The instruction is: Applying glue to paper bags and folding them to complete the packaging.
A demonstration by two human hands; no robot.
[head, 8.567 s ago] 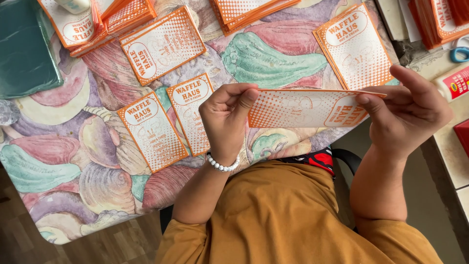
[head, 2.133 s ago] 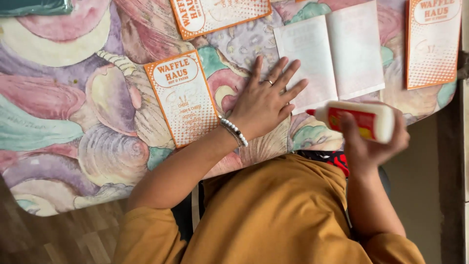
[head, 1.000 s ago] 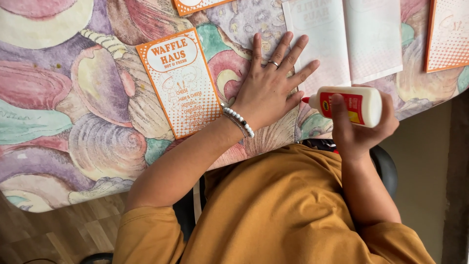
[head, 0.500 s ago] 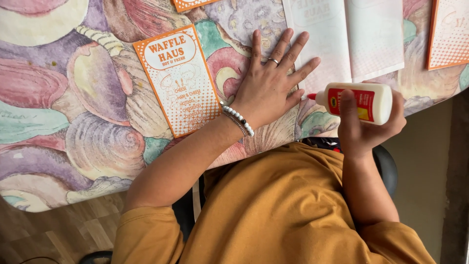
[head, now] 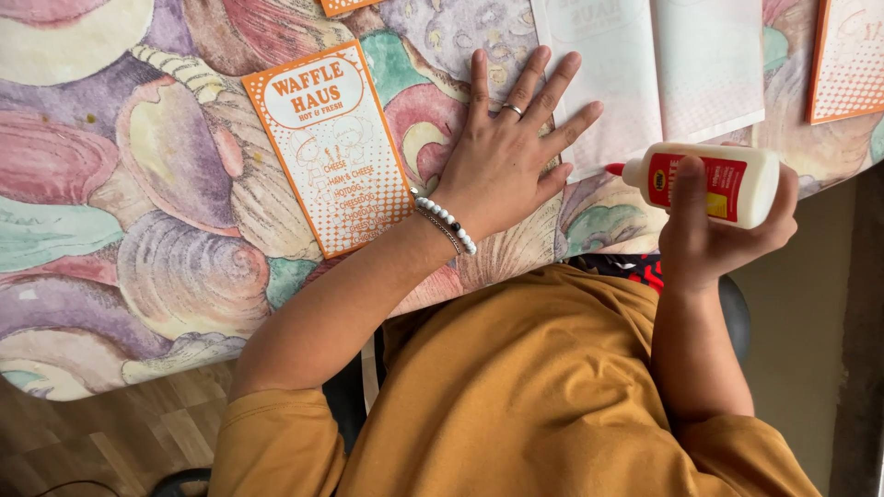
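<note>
- pressing my left hand [head: 502, 156] flat and unclenched, i pinned the white opened sheet [head: 645, 78] to the counter [head: 138, 184].
- my right grip [head: 714, 230] clenched the glue bottle [head: 704, 182] beside it.
- squeezing hard risked glue blobbing onto my fingers [head: 562, 87].

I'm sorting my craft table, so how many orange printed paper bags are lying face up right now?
3 show: one whole orange bag left of the left hand, a corner of another at the top edge, and one cut off at the top right. More may lie outside the frame.
</note>
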